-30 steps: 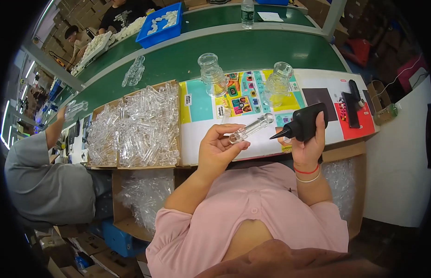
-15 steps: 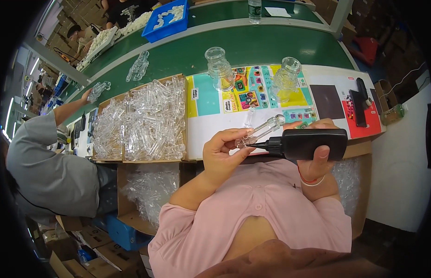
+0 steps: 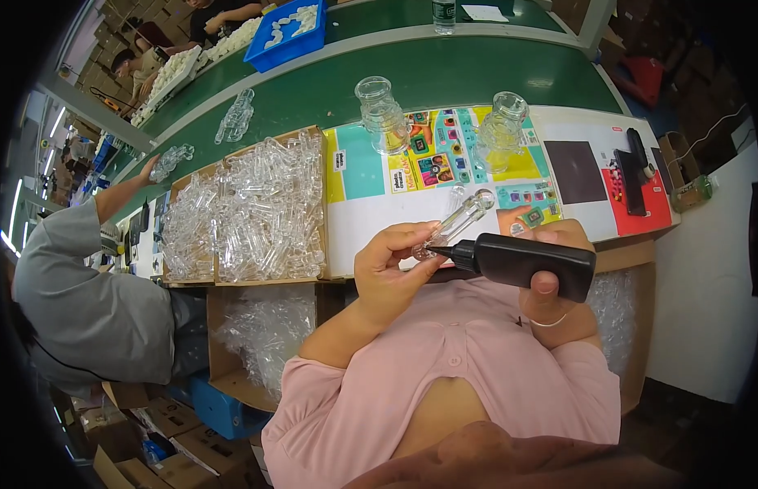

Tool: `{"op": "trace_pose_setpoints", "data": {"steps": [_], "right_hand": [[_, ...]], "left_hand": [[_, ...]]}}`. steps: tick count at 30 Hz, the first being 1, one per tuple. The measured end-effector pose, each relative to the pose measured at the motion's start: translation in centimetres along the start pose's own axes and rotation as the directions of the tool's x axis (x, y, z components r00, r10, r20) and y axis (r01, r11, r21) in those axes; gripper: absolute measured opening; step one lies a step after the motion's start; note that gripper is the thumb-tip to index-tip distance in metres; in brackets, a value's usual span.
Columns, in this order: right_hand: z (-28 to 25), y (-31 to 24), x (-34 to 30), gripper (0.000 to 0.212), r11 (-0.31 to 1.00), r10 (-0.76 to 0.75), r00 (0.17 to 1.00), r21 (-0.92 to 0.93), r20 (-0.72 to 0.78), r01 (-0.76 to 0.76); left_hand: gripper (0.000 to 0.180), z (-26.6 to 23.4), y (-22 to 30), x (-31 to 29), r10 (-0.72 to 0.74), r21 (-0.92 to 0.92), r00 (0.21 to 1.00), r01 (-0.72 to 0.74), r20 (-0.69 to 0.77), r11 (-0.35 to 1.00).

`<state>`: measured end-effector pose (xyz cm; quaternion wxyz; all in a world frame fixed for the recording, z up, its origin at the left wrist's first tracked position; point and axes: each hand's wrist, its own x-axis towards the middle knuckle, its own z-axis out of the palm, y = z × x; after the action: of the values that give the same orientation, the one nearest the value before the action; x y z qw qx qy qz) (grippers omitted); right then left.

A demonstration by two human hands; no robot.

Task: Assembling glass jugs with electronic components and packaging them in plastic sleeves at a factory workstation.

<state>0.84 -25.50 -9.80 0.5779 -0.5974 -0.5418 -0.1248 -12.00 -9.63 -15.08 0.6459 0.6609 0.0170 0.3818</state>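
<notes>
My left hand (image 3: 393,269) pinches the near end of a clear tube-like piece (image 3: 460,216) with a rounded ball tip, which slants up and away to the right. My right hand (image 3: 554,281) is wrapped round a flat black squeeze bottle (image 3: 533,262), lying on its side. The bottle's thin pointed nozzle touches, or nearly touches, the piece's end by my left fingertips; whether any liquid comes out is too small to tell. Beyond my hands, two larger clear vessels, one on the left (image 3: 380,114) and one on the right (image 3: 503,130), stand upright on printed sheets.
A cardboard tray (image 3: 323,204) heaped with clear pieces lies to my left. Behind it runs a green work surface (image 3: 314,102) with another clear vessel (image 3: 235,116). A co-worker's hand (image 3: 149,167) holds a similar vessel. A black phone (image 3: 630,181) rests at the right.
The black bottle has tilted, its base end now lower, with my right hand turning along. The clear piece points more steeply upward. The whole view has shifted slightly.
</notes>
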Motion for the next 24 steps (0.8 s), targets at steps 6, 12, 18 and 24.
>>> {"op": "trace_pose_setpoints", "data": {"steps": [6, 12, 18, 24], "right_hand": [[0.3, -0.1, 0.0, 0.032, 0.994, 0.014, 0.998, 0.106, -0.064, -0.007], [0.7, 0.3, 0.0, 0.031, 0.972, 0.118, 0.988, 0.215, -0.099, -0.095], [0.1, 0.4, 0.3, 0.031, 0.95, 0.166, 0.982, 0.28, -0.087, -0.136], [-1.0, -0.5, 1.1, 0.033, 0.998, -0.01, 0.997, 0.062, 0.072, 0.006]], "left_hand": [[0.036, 0.1, 0.1, 0.0, 0.012, 0.0, 1.0, -0.012, -0.016, 1.0], [0.036, -0.1, 0.2, 0.0, 0.018, 0.06, 1.0, -0.017, -0.01, 0.998], [0.037, -0.7, 0.7, 0.4, 0.16, 0.356, 0.984, -0.176, 0.074, 0.918], [0.038, -0.5, 1.1, 0.6, 0.211, 0.484, 0.974, -0.226, 0.087, 0.845]]}}
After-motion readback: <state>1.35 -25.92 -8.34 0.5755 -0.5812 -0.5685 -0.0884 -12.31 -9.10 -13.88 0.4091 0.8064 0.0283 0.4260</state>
